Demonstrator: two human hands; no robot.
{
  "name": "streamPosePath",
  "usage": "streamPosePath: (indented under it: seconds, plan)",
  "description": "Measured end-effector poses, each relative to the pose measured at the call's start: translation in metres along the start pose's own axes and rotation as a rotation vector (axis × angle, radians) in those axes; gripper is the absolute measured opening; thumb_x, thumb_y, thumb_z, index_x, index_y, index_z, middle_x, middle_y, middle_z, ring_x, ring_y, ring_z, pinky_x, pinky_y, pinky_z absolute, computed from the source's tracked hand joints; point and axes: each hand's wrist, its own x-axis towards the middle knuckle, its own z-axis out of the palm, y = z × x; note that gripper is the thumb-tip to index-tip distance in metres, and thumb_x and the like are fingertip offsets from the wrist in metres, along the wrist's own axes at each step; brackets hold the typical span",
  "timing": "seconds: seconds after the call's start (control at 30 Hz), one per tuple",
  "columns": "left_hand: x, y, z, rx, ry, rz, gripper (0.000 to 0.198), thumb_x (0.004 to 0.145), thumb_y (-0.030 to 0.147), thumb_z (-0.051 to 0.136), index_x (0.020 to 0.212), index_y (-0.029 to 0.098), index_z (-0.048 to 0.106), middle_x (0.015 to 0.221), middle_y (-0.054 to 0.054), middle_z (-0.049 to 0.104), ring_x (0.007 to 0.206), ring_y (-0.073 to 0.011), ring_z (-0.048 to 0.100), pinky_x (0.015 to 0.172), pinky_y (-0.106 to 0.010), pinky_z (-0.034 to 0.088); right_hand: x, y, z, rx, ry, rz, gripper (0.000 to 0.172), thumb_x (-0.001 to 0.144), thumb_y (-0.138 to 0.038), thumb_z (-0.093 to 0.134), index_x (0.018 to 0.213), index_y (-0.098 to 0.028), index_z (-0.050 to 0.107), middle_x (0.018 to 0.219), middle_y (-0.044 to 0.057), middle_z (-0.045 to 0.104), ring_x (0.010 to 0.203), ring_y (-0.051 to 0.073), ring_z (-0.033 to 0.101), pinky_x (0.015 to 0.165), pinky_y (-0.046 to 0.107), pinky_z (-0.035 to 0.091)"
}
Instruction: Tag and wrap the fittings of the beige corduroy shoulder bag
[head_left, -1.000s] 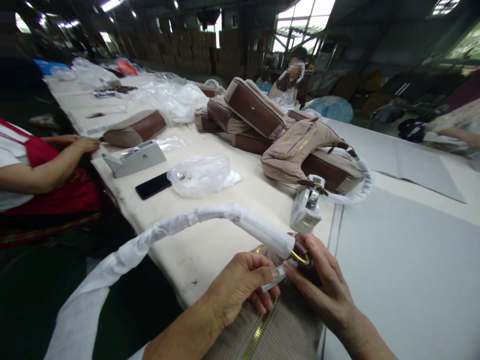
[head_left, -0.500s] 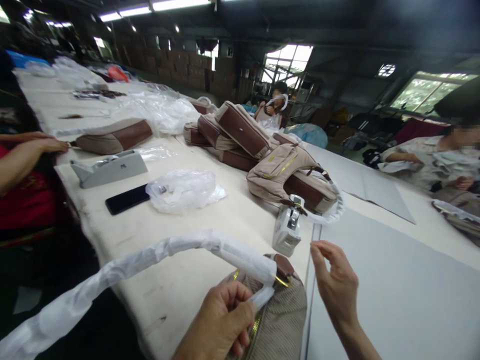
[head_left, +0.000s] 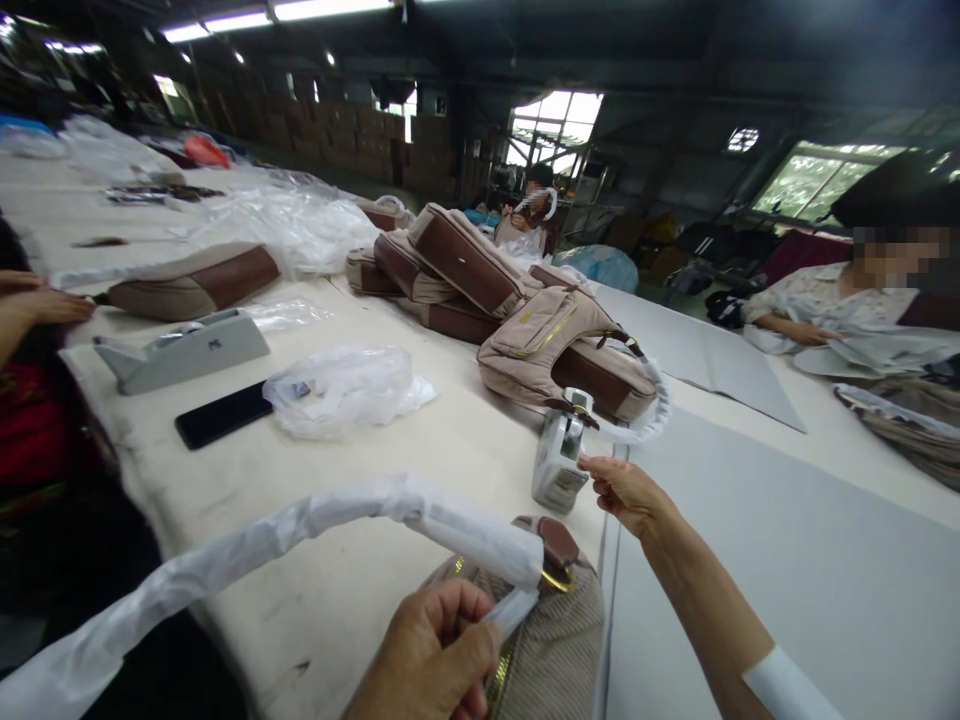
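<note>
My left hand [head_left: 435, 650] is closed, pinching the loose end of the white wrapping [head_left: 514, 608] on a bag strap. The wrapped strap [head_left: 300, 535] arcs up and away to the lower left. It joins a beige woven bag [head_left: 551, 650] at a gold ring, right below me. My right hand [head_left: 622, 490] reaches forward to a small white tape dispenser [head_left: 559, 460] on the table; its fingertips touch the dispenser's side, fingers drawn together. Whether they hold tape I cannot make out.
Beige and brown bags [head_left: 555, 350] are piled behind the dispenser. A clear plastic bag [head_left: 341, 390], a black phone [head_left: 221, 413] and a grey dispenser [head_left: 184, 350] lie left. A person's arm [head_left: 37, 305] rests at far left. A seated person [head_left: 847, 310] works at right.
My right hand left the strap's ring and moved forward to the white tape dispenser. My left hand kept its pinch on the wrapping end. The view lifted and swung right.
</note>
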Motion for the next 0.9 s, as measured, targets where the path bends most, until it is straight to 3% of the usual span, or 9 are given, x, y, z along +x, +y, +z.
streamPosePath:
  seconds: [0.2,0.37,0.47,0.57,0.67,0.7,0.77,0.83,0.9]
  plan:
    - [-0.001,0.004,0.003,0.009,0.017,-0.002,0.045,0.060,0.053,0.073,0.068,0.015,0.050,0.050,0.003,0.054,0.034,-0.0019,0.037,0.033,-0.011,0.028,-0.023,0.037,0.004,0.162,0.022,0.064,0.034,0.050,-0.031,0.078,0.066,-0.015,0.053,0.051,-0.009,0.038,0.043,0.003,0.030,0.042,0.017,0.024]
    - [-0.002,0.006,0.008,0.093,0.014,0.007,0.039,0.064,0.049,0.069,0.068,0.016,0.049,0.045,0.006,0.048,0.033,-0.0025,0.035,0.033,-0.012,0.026,-0.007,0.061,0.019,0.151,0.098,0.069,0.023,0.069,-0.027,0.070,0.066,-0.015,0.050,0.048,-0.010,0.035,0.040,0.004,0.029,0.040,0.017,0.021]
    - [-0.005,0.008,0.013,0.148,0.054,0.058,0.032,0.066,0.043,0.067,0.069,0.016,0.050,0.048,0.006,0.047,0.036,-0.0045,0.037,0.035,-0.014,0.028,-0.008,0.074,0.021,0.085,0.127,0.022,0.021,0.073,-0.023,0.068,0.063,-0.014,0.051,0.048,-0.009,0.040,0.040,0.005,0.034,0.042,0.019,0.027]
    - [-0.008,0.012,0.016,0.288,0.133,0.196,0.018,0.070,0.030,0.061,0.065,0.016,0.052,0.050,0.005,0.045,0.042,-0.0062,0.037,0.040,-0.017,0.029,-0.031,0.077,0.004,0.039,0.164,-0.085,0.021,0.071,-0.031,0.070,0.067,-0.014,0.058,0.056,-0.003,0.053,0.053,0.011,0.047,0.051,0.023,0.036]
    - [-0.009,0.016,0.017,0.475,0.197,0.311,0.008,0.069,0.018,0.056,0.061,0.016,0.054,0.051,0.004,0.044,0.048,-0.0076,0.038,0.047,-0.018,0.030,-0.075,0.059,-0.023,-0.005,0.246,-0.262,0.027,0.072,-0.041,0.070,0.084,-0.018,0.062,0.084,-0.001,0.063,0.078,0.014,0.052,0.065,0.022,0.039]
    - [-0.009,0.017,0.017,0.511,0.210,0.328,0.008,0.069,0.016,0.054,0.061,0.016,0.054,0.052,0.004,0.045,0.049,-0.0081,0.039,0.048,-0.019,0.030,-0.093,0.049,-0.029,-0.040,0.216,-0.316,0.028,0.073,-0.043,0.070,0.084,-0.019,0.063,0.088,0.000,0.064,0.080,0.014,0.052,0.069,0.021,0.039]
    - [-0.009,0.018,0.018,0.558,0.231,0.361,0.009,0.070,0.014,0.051,0.061,0.016,0.053,0.053,0.004,0.045,0.050,-0.0087,0.040,0.049,-0.019,0.030,-0.129,0.031,-0.031,-0.132,-0.031,-0.379,0.030,0.077,-0.047,0.066,0.078,-0.018,0.062,0.079,0.001,0.063,0.069,0.012,0.050,0.064,0.022,0.039]
    - [-0.010,0.017,0.019,0.602,0.246,0.409,0.010,0.072,0.015,0.051,0.062,0.016,0.054,0.054,0.003,0.047,0.052,-0.0095,0.041,0.051,-0.021,0.031,-0.160,0.018,-0.018,-0.193,-0.302,-0.331,0.036,0.081,-0.051,0.060,0.073,-0.016,0.059,0.067,0.001,0.060,0.059,0.011,0.049,0.055,0.022,0.037]
    - [-0.011,0.017,0.019,0.632,0.250,0.458,0.011,0.073,0.016,0.051,0.064,0.016,0.056,0.057,0.002,0.052,0.055,-0.0107,0.045,0.055,-0.022,0.032,-0.179,0.013,0.004,-0.219,-0.464,-0.261,0.040,0.083,-0.053,0.058,0.072,-0.015,0.057,0.061,0.001,0.056,0.054,0.010,0.050,0.051,0.021,0.033]
